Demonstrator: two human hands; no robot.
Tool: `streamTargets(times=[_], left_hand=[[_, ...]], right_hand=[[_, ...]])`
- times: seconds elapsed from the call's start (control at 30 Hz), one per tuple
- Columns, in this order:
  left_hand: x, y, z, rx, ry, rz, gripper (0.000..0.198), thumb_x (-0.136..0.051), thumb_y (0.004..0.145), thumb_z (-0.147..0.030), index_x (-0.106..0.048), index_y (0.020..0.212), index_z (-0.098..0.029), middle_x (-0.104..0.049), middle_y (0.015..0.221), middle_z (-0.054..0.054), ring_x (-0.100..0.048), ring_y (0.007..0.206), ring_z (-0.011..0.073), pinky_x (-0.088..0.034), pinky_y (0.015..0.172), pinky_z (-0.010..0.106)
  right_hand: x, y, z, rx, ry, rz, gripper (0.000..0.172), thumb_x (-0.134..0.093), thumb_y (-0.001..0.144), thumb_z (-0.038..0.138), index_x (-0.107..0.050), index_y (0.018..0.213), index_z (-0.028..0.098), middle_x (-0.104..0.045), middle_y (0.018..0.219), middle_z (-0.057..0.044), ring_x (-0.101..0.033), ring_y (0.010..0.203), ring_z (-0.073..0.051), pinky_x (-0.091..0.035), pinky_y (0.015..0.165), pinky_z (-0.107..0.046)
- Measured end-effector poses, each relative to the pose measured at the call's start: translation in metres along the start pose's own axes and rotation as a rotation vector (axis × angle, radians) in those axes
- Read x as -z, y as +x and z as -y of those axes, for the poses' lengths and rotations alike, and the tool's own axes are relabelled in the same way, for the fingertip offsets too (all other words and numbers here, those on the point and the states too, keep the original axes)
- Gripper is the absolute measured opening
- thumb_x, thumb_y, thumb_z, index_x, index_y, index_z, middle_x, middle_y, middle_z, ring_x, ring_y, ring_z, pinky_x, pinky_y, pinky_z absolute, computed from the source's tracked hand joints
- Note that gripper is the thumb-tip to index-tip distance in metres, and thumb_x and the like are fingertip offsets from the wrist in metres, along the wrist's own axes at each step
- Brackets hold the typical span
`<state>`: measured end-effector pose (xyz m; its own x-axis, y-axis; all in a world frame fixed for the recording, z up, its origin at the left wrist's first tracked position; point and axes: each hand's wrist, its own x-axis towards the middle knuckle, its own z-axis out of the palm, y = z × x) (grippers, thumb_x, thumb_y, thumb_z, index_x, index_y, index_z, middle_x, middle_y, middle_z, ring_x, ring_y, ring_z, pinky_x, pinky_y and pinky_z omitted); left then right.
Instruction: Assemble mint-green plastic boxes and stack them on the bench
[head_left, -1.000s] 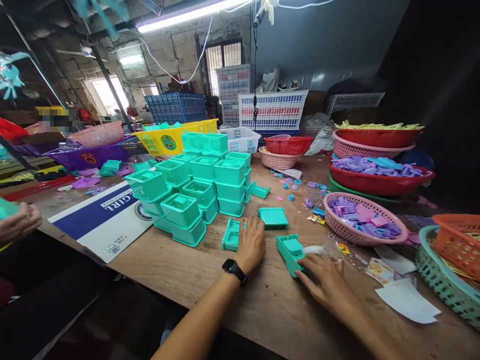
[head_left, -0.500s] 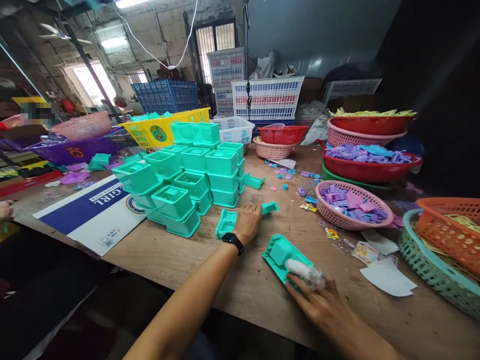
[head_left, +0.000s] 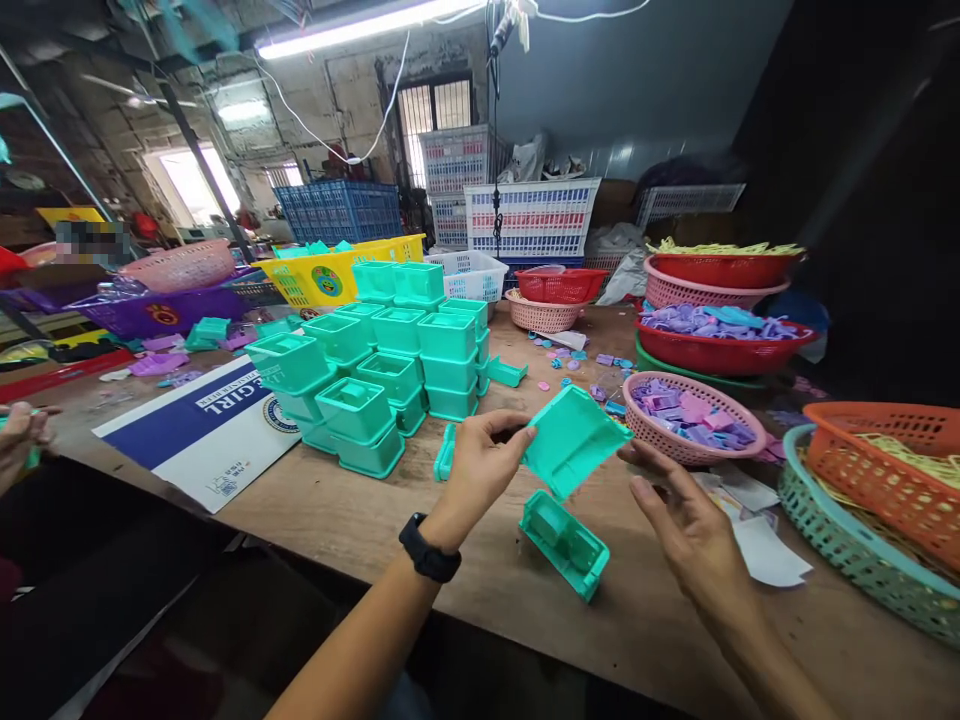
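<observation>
My left hand [head_left: 487, 455] pinches the left edge of a thin, flat teal plastic panel [head_left: 574, 440], held tilted above the table. At the panel's right corner is my right hand [head_left: 686, 520], fingers apart; whether its fingertips touch the corner I cannot tell. Below the panel, a teal plastic tray-like part [head_left: 564, 545] with a raised block inside lies on the wooden table [head_left: 480, 580]. Another teal part [head_left: 444, 455] sits just behind my left hand, partly hidden by it. Stacked teal boxes [head_left: 450, 365] stand beyond, to the left.
Pink basket [head_left: 694, 455] with purple and pink pieces stands at right, near stacked red baskets [head_left: 720, 345] and an orange basket [head_left: 885, 455]. A printed cardboard sheet [head_left: 202, 440] lies left. Another person's hand [head_left: 22, 440] shows at the far left edge.
My left hand has lifted the panel from beside the boxes and brought it toward me. My right hand has left the tray-like part and risen; the white, film-wrapped piece by it is out of sight.
</observation>
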<state>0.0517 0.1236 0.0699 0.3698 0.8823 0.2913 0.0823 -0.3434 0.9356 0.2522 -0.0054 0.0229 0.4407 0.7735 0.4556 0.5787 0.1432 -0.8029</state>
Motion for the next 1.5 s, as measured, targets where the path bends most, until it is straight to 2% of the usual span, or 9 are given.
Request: streamTargets(times=[0.17,0.27,0.5,0.7,0.97,1.07,1.17,1.27,1.5], left_hand=[[-0.027,-0.027,-0.008,0.123,-0.221,0.062,0.032,-0.074,0.084,-0.037,-0.082,0.102,-0.011,-0.083,0.091,0.01,-0.076,0.077,0.0212,-0.055,0.055,0.024],[-0.041,-0.045,-0.014,0.168,-0.268,0.048,0.024,-0.073,0.085,-0.03,-0.081,0.098,-0.013,-0.083,0.092,0.009,-0.077,0.08,0.0207,-0.057,0.062,0.025],[-0.061,-0.092,-0.03,-0.344,0.238,-0.058,0.015,-0.059,0.093,-0.013,-0.073,0.092,-0.02,-0.077,0.078,0.003,-0.073,0.07,0.0168,-0.05,0.064,0.026],[-0.068,-0.099,-0.03,-0.479,0.429,-0.045,0.019,-0.054,0.093,-0.009,-0.062,0.081,-0.022,-0.07,0.068,0.001,-0.067,0.06,0.0162,-0.044,0.056,0.027],[-0.077,-0.094,-0.02,-0.155,0.167,0.106,0.015,-0.064,0.087,-0.015,-0.064,0.073,-0.02,-0.072,0.067,0.001,-0.065,0.058,0.0135,-0.042,0.054,0.024],[-0.071,-0.086,-0.013,-0.158,0.174,0.173,0.023,-0.065,0.095,-0.028,-0.067,0.074,-0.019,-0.071,0.067,0.001,-0.065,0.059,0.0144,-0.046,0.057,0.025],[-0.053,-0.071,0.002,-0.3,0.394,0.249,0.016,-0.067,0.096,-0.029,-0.074,0.105,-0.018,-0.079,0.109,0.011,-0.072,0.109,0.0284,-0.058,0.097,0.041],[-0.036,-0.058,0.02,-0.268,0.713,0.403,0.053,-0.079,0.086,-0.025,-0.064,0.136,-0.021,-0.059,0.153,0.016,-0.044,0.151,0.0413,-0.032,0.124,0.07],[-0.027,-0.061,0.027,0.012,1.01,0.471,0.036,-0.064,0.101,-0.035,-0.064,0.134,-0.022,-0.072,0.122,0.012,-0.071,0.117,0.0324,-0.052,0.106,0.048]], right_hand=[[0.002,-0.014,-0.011,0.014,0.201,0.1,0.132,-0.081,0.068,0.08,-0.009,0.169,0.034,-0.025,0.175,-0.016,-0.033,0.158,-0.039,-0.04,0.123,-0.059],[0.013,-0.03,-0.014,-0.023,0.091,0.095,0.147,-0.091,0.062,0.069,0.006,0.169,0.035,-0.013,0.178,-0.016,-0.018,0.163,-0.04,-0.022,0.128,-0.065],[0.034,-0.056,-0.022,-0.159,0.067,0.097,0.136,-0.091,0.068,0.059,0.0,0.168,0.039,-0.042,0.165,-0.016,-0.05,0.148,-0.037,-0.043,0.116,-0.061],[0.038,-0.071,-0.031,-0.199,0.14,0.102,0.135,-0.092,0.069,0.054,-0.001,0.167,0.04,-0.047,0.162,-0.017,-0.06,0.14,-0.033,-0.052,0.109,-0.052],[0.044,-0.068,-0.021,-0.316,0.105,-0.081,0.088,-0.073,0.083,0.065,-0.042,0.158,0.029,-0.064,0.146,-0.012,-0.055,0.143,-0.033,-0.047,0.118,-0.044],[0.052,-0.059,-0.016,-0.434,0.152,-0.123,0.088,-0.072,0.079,0.07,-0.05,0.152,0.026,-0.073,0.132,-0.012,-0.069,0.123,-0.033,-0.062,0.095,-0.038],[0.067,-0.048,-0.015,-0.462,0.017,-0.146,0.085,-0.069,0.08,0.071,-0.055,0.149,0.023,-0.078,0.093,-0.006,-0.073,0.079,-0.026,-0.059,0.062,-0.031],[0.077,-0.042,-0.018,-0.39,-0.245,-0.124,0.08,-0.065,0.081,0.069,-0.06,0.145,0.022,-0.061,0.061,0.004,-0.053,0.051,-0.018,-0.046,0.052,-0.03],[0.056,-0.048,-0.042,-0.588,0.137,-0.114,0.092,-0.078,0.066,0.061,-0.052,0.147,0.026,-0.079,0.096,-0.005,-0.072,0.074,-0.025,-0.057,0.061,-0.033]])
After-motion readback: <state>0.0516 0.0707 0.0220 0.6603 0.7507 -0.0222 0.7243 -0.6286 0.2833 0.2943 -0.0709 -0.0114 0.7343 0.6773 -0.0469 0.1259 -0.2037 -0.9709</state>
